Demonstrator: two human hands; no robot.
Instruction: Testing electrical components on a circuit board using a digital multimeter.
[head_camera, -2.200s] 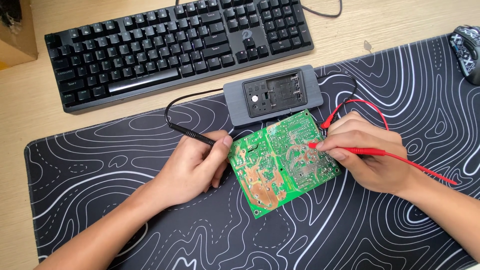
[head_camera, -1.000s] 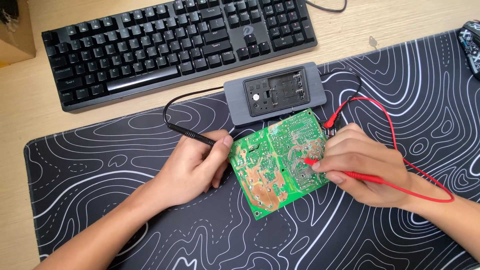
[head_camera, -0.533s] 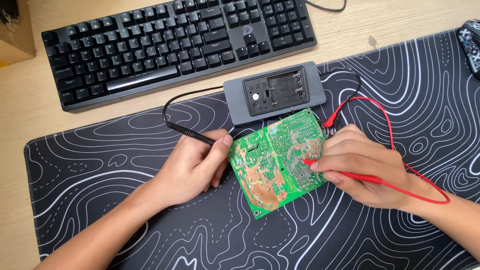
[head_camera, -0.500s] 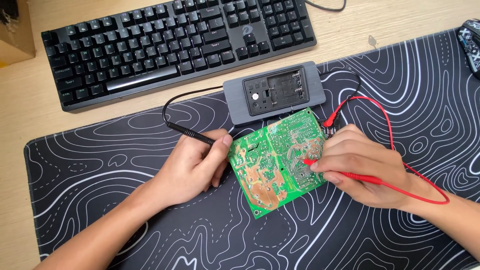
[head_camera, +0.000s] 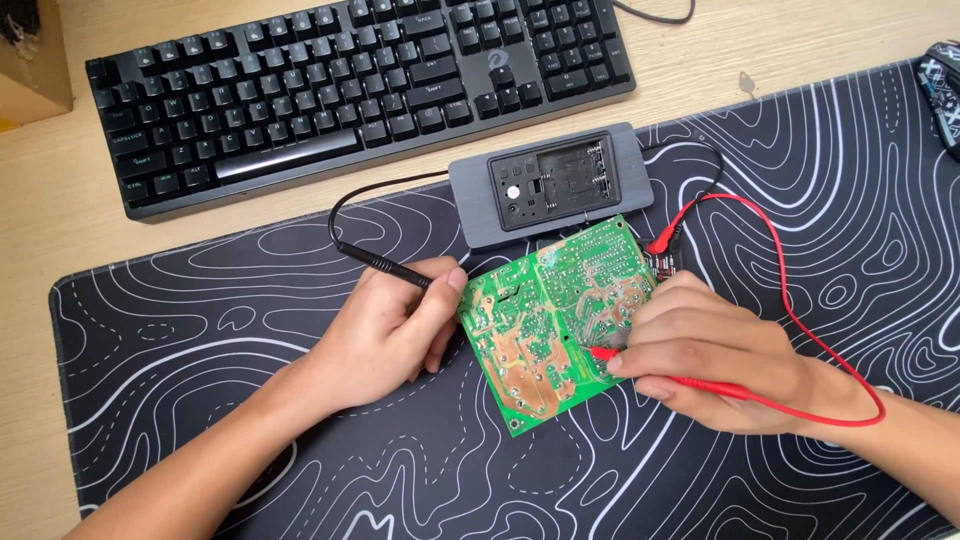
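A green circuit board (head_camera: 545, 320) lies solder side up on the black desk mat (head_camera: 200, 330). My left hand (head_camera: 390, 335) grips a black test probe (head_camera: 385, 268), its tip hidden at the board's left edge. My right hand (head_camera: 710, 365) pinches a red test probe (head_camera: 690, 378) with its tip on the board's lower right area. Both leads run to a grey meter (head_camera: 550, 185) lying just behind the board.
A black keyboard (head_camera: 350, 85) sits on the wooden desk behind the mat. A mouse (head_camera: 945, 85) shows at the right edge. A brown box corner (head_camera: 30, 60) is at the top left. The red lead loops to the right of my right hand.
My right hand and the red probe have shifted down and left across the board since the oldest frame. The left hand and black probe have stayed put.
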